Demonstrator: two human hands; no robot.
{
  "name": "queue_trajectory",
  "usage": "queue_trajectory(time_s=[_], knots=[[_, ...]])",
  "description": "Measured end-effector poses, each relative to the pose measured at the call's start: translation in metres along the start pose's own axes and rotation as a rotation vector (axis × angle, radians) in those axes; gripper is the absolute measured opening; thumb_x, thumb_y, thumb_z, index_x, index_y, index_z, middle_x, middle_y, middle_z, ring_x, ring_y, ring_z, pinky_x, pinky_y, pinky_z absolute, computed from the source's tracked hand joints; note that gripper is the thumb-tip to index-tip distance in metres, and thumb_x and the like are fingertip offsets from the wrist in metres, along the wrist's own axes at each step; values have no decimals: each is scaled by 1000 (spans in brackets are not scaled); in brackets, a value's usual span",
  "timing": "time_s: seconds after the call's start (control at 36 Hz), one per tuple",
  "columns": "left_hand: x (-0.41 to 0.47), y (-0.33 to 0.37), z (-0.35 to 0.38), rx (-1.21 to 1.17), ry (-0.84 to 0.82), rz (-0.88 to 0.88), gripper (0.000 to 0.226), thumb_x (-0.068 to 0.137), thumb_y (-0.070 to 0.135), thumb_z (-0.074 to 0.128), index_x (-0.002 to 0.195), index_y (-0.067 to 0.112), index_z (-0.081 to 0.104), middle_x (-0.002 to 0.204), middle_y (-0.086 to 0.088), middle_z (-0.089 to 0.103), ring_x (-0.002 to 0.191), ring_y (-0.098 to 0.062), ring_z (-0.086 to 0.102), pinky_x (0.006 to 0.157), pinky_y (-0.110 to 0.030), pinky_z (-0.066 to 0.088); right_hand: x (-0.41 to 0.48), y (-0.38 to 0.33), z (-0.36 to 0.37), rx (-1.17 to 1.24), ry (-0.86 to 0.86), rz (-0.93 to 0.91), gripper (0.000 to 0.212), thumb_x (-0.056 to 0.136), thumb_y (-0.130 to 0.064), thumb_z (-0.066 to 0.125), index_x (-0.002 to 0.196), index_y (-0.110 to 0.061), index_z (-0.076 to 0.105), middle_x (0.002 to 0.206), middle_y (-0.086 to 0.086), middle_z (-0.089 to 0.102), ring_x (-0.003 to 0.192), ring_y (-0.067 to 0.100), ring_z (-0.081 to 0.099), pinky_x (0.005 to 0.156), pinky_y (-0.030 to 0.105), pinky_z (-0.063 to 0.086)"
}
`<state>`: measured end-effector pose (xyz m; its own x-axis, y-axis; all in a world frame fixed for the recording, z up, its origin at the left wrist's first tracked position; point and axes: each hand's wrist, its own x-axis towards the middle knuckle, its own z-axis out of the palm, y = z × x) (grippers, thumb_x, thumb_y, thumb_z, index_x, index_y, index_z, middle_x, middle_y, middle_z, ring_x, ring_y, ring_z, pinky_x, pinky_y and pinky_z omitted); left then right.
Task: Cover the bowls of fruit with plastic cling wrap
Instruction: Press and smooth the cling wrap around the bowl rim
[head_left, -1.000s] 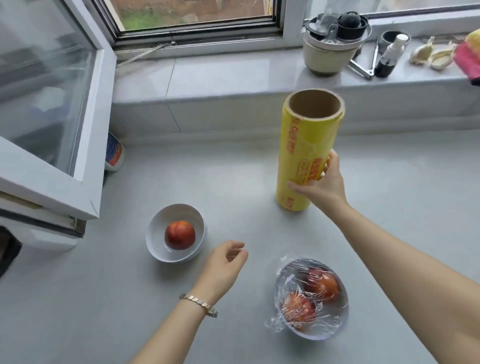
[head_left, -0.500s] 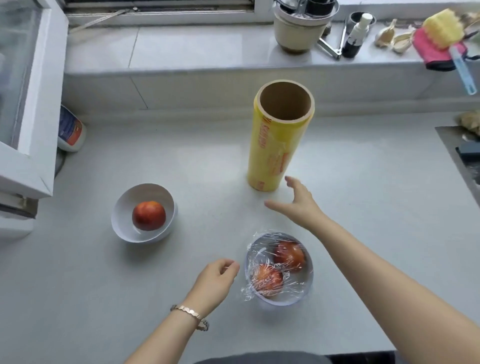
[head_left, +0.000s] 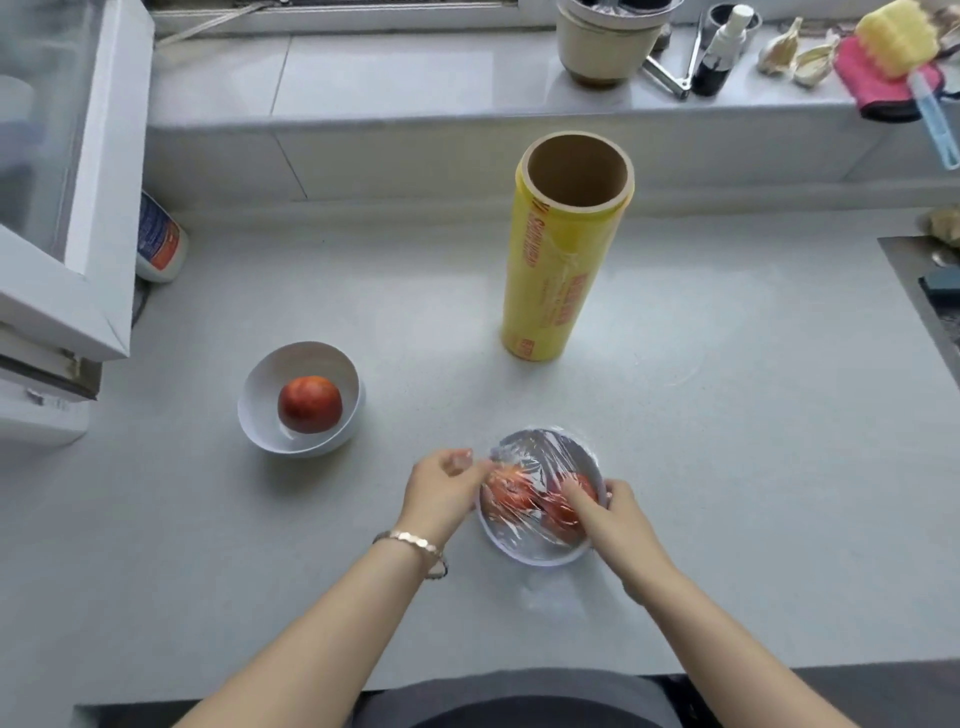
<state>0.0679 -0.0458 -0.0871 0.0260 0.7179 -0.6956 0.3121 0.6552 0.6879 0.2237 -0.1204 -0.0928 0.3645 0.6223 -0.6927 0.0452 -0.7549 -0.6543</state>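
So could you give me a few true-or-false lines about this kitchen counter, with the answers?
1. The cling wrap roll stands upright on the counter. True.
2. Both bowls are covered with wrap. False: the open bowl, holding a single fruit, has no wrap on it.
3. The wrapped bowl holds two fruits. True.
4. One hand holds the roll. False: the left hand and the right hand are both at the wrapped bowl, and the roll stands alone.
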Motion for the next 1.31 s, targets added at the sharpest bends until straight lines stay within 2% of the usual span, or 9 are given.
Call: queue_trajectory(time_s=[0.17, 0.33, 0.42, 0.64, 0.83, 0.97, 1.11, 1.19, 1.31], knots=[[17, 23, -5, 192, 53, 205, 8, 88, 19, 62, 83, 14, 65, 81, -1, 65, 77, -12, 59, 70, -22, 46, -18, 11, 8, -3, -168, 147, 36, 88, -33, 57, 112, -7, 50, 106, 8, 60, 94, 20, 63, 83, 37, 53], [20, 25, -12, 284, 18, 355, 10, 88, 19, 61, 79, 18, 65, 77, 5, 66, 75, -8, 60, 73, -21, 45, 2, -8, -2, -402, 69, -325, 43, 86, -32, 60, 125, -18, 48, 122, 4, 53, 111, 16, 52, 90, 25, 41], [16, 20, -13, 271, 32, 414, 19, 88, 18, 62, 70, 25, 62, 68, 9, 63, 64, 0, 56, 65, -13, 43, 17, -28, 3, -484, -10, -523, 47, 85, -30, 63, 128, -18, 48, 126, 2, 50, 119, 15, 46, 99, 21, 32], [19, 13, -18, 180, 12, 445, 22, 87, 15, 63, 69, 28, 63, 63, 8, 61, 52, 1, 52, 64, -26, 46, 45, -44, 18, -608, -104, -604, 22, 84, -30, 63, 93, -10, 64, 103, 7, 59, 100, 20, 54, 87, 26, 38], [19, 6, -17, 177, 56, 467, 26, 89, 15, 61, 68, 31, 60, 60, 13, 57, 54, 5, 49, 62, -19, 42, 40, -44, 15, -642, -44, -730, 29, 94, -27, 48, 96, -8, 70, 108, 5, 64, 101, 21, 58, 86, 28, 41], [17, 5, -16, 219, 109, 512, 20, 89, 16, 61, 70, 22, 60, 64, 15, 59, 59, 10, 52, 59, -6, 38, 40, -42, 9, -472, -6, -717, 25, 93, -22, 52, 95, -6, 71, 98, 6, 69, 94, 20, 60, 84, 29, 43], [20, -2, -22, 183, 202, 522, 17, 84, 13, 66, 68, 20, 63, 59, 11, 58, 54, 4, 51, 59, -17, 41, 45, -44, 3, -51, 37, -519, 27, 93, -14, 50, 71, -16, 65, 69, -3, 67, 75, 14, 64, 81, 28, 47], [20, -3, -24, 137, 226, 525, 22, 86, 14, 64, 66, 23, 59, 57, 7, 55, 54, -8, 49, 61, -30, 42, 46, -47, 5, 16, 14, -490, 29, 95, -15, 45, 70, -20, 58, 53, -4, 54, 53, 6, 58, 70, 23, 47], [19, -3, -23, 100, 269, 596, 27, 90, 15, 59, 69, 31, 54, 57, 6, 52, 53, -12, 43, 56, -19, 38, 46, -53, 14, 101, -31, -440, 26, 98, -16, 39, 74, -17, 51, 50, -1, 36, 38, 3, 37, 49, 25, 43]])
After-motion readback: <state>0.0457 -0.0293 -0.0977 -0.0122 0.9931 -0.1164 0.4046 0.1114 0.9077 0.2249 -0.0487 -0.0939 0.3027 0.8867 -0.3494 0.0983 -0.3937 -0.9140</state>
